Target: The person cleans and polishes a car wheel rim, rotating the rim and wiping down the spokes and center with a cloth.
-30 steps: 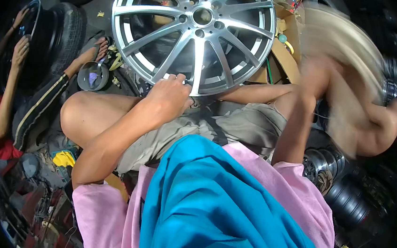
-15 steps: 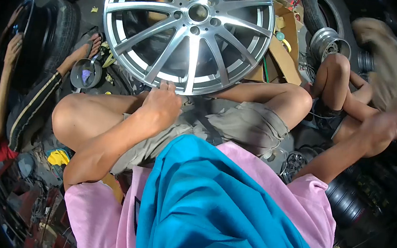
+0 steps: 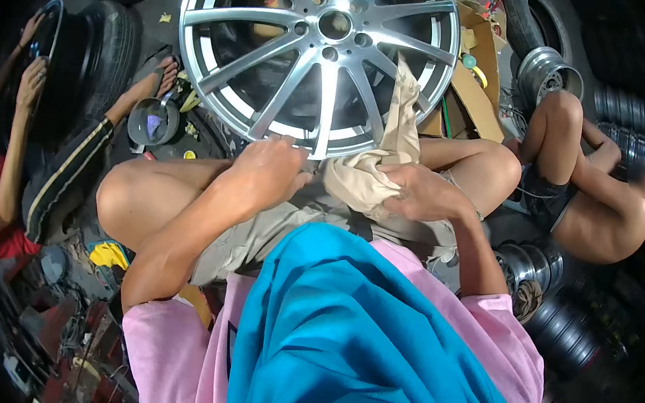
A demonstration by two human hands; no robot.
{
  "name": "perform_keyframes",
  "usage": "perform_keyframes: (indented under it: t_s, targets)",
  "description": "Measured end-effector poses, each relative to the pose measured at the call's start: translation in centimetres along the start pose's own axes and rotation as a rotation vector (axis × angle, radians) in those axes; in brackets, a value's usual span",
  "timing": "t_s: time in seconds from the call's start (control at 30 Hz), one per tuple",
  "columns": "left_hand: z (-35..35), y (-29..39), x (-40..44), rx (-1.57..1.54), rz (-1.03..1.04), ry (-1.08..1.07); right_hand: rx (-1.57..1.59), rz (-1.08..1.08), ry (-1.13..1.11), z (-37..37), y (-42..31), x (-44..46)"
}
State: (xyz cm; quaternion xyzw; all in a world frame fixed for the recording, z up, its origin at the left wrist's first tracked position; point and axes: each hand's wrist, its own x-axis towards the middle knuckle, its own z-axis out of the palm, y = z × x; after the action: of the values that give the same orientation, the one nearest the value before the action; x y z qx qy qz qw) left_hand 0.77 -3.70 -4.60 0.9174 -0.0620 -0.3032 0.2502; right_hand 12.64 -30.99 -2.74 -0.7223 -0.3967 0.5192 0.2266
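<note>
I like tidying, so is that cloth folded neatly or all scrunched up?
Scrunched up: the cloth is bunched by the right hand, with one end sticking out.

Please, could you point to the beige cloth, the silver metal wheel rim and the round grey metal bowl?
Crumpled beige cloth (image 3: 359,180), head view: its bunched middle.
Silver multi-spoke metal wheel rim (image 3: 326,102), head view: its lowest spoke.
Round grey metal bowl (image 3: 169,122), head view: its side wall.

Wide-angle head view, brightly lit at center; glare whitens the spokes of the wheel rim (image 3: 325,98). Edges bow and darken to black corners; the head of a person (image 3: 605,215) at right appears blurred.
</note>
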Motion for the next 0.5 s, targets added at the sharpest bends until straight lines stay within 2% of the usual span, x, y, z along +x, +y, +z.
perform_keyframes:
  t_s: [0.03,0.07,0.1,0.17,0.2,0.23,0.3,0.37,0.4,0.5]
  targets:
    - [-0.3,0.2,0.0,0.004,0.005,-0.001,0.093,-0.012,-0.016,-0.5,-0.2,-0.4]
    - [-0.4,0.4,-0.1,-0.12,0.1,0.079,0.105,-0.132,-0.056,0.0,0.2,-0.2]
    - [-0.4,0.6,-0.3,-0.246,0.189,0.162,0.105,-0.134,-0.06,0.0,-0.5,0.0]
    - [-0.4,0.8,-0.3,-0.277,0.223,0.15,0.346,-0.279,-0.206,-0.5,-3.2,0.6]
    - [-1.4,1.3,-0.4,-0.362,0.351,0.029,0.435,-0.384,-0.148,-0.5,-4.5,0.6]
    - [-1.9,1.6,-0.4,-0.445,0.481,-0.095,0.437,-0.386,-0.153,-0.5,-4.4,0.5]
    - [-2.1,1.6,-0.4,-0.534,0.515,-0.156,0.634,-0.504,-0.186,-0.7,-3.9,-0.2]
    - [-3.8,1.8,-1.1,-0.606,0.489,-0.269,0.718,-0.423,-0.243,-1.0,-2.5,-1.1]
    - [-3.4,1.6,-1.3,-0.62,0.493,-0.127,0.696,-0.397,-0.158,-0.9,-1.7,-1.2]
    - [-4.5,0.8,-1.5,-0.682,0.499,-0.221,0.662,-0.326,-0.037,-0.7,-1.1,-2.5]
